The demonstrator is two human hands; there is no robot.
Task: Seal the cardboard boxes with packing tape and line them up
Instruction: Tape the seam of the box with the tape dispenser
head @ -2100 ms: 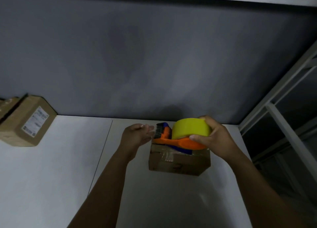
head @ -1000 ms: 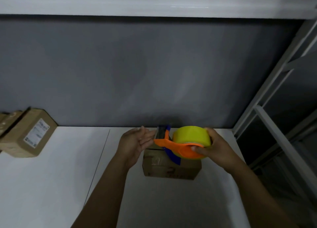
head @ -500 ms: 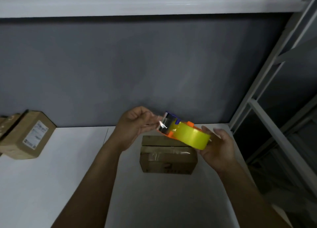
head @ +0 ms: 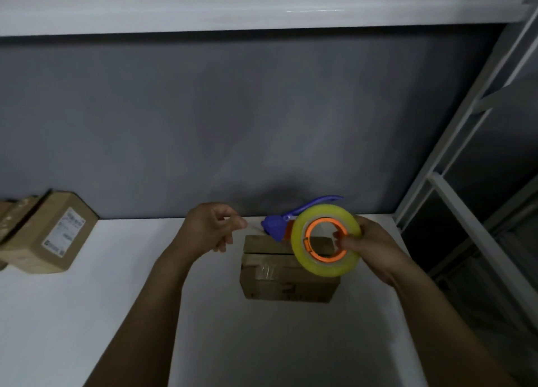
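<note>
- I read the right grip [head: 375,248] as curled round the tape dispenser [head: 324,266], fingers through its orange core, right of centre frame.
- Left grip [head: 208,226] pinches the tape end [head: 254,227], a faint strip reaching to the dispenser's blue head.
- Cardboard box [head: 288,284] sits on the table [head: 87,314] at centre, partly hidden behind the dispenser.
- Labelled boxes [head: 49,232] at the left edge, well apart.
</note>
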